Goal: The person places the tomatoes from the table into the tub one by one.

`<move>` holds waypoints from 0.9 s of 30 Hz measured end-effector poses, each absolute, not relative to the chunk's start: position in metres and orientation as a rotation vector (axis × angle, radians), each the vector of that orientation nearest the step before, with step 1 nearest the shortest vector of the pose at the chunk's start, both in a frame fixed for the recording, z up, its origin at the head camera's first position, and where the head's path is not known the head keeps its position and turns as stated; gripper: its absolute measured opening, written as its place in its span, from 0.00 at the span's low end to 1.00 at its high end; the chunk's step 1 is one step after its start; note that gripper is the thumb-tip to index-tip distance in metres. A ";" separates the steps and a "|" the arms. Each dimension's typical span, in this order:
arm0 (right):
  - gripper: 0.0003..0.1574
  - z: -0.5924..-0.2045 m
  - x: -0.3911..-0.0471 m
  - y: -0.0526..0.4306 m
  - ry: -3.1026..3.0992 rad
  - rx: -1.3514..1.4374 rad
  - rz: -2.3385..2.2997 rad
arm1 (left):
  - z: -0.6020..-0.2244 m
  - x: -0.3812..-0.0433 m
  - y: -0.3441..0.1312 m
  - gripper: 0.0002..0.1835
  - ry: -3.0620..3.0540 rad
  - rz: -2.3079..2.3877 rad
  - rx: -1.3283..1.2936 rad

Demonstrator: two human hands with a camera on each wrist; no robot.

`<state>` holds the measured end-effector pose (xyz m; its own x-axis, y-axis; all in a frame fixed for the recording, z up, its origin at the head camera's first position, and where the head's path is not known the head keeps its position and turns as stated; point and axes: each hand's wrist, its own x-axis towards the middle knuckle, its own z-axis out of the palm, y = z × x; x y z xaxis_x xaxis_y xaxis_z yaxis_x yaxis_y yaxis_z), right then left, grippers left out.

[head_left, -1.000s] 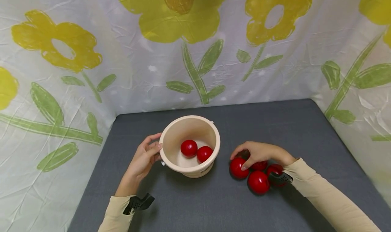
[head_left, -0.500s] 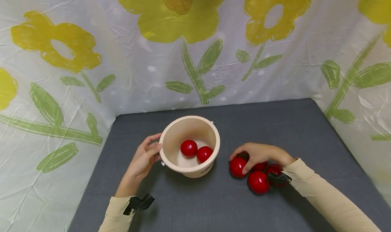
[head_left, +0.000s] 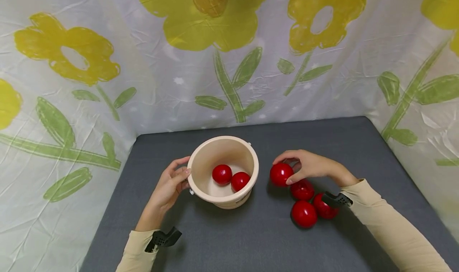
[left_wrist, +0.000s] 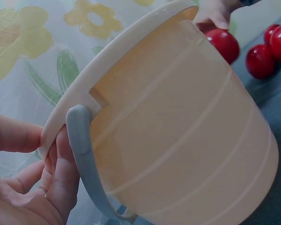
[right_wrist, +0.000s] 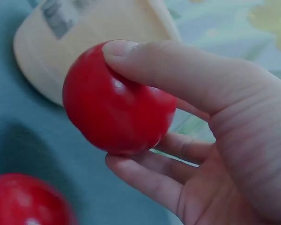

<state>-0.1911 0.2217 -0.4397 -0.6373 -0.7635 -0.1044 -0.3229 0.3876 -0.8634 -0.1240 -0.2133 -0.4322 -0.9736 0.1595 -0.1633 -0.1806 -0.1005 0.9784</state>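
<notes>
A cream bucket [head_left: 203,162] stands on the table, its mouth tilted toward the head camera. My left hand [head_left: 170,186] pinches its left rim between thumb and fingers; a pale grey handle [left_wrist: 83,145] hangs beside those fingers in the left wrist view. Two red apples, one [head_left: 222,174] left of the other [head_left: 240,181], lie inside. To the right of the bucket, my right hand [head_left: 311,164] grips another glossy red apple [head_left: 281,174] above the table. The right wrist view shows the thumb on one side of this apple [right_wrist: 117,108] and fingertips on the other.
Three more red apples lie grouped below the right hand: one at the back [head_left: 302,189], one in front [head_left: 304,214], one at right [head_left: 325,206]. A dark grey cloth covers the table [head_left: 229,244]. A flower-printed curtain [head_left: 157,85] surrounds the back and sides.
My right hand has lifted one apple off the table, away from the group and toward the back. The left hand and the bucket stay in place.
</notes>
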 end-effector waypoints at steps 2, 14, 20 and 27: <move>0.36 -0.432 -0.194 0.224 2.175 -0.936 -1.195 | -0.432 -0.124 -0.213 0.25 1.935 2.177 -0.020; 0.33 -0.374 -0.210 0.208 2.216 -0.984 -1.198 | -0.430 -0.124 -0.213 0.24 1.930 2.179 -0.027; 0.33 -0.356 -0.217 0.177 2.176 -1.059 -1.171 | -0.430 -0.124 -0.213 0.25 1.928 2.180 -0.025; 0.33 -0.344 -0.228 0.138 2.109 -1.116 -1.155 | -0.431 -0.123 -0.213 0.25 1.926 2.178 -0.031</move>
<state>-0.2284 0.1382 -0.3445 -0.5488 -0.8354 -0.0294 -0.4251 0.3092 -0.8507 -0.1234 -0.2131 -0.4314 -0.9726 0.1593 -0.1691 -0.1873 -0.1073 0.9764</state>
